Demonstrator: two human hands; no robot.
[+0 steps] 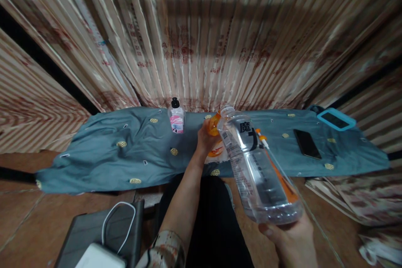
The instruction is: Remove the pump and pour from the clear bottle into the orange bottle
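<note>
Gripping a clear plastic bottle by its base, the right hand holds it slanted away, neck just beside the orange container that the left hand clasps on the blue cloth, midway along, nearer its far edge

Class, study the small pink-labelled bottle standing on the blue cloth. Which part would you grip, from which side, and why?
Probably grip the small bottle round its labelled body, coming from the near side: it stands upright, its black cap is narrow, the curtain hangs close behind, and the left hand holds an orange bottle just right of it.
</note>
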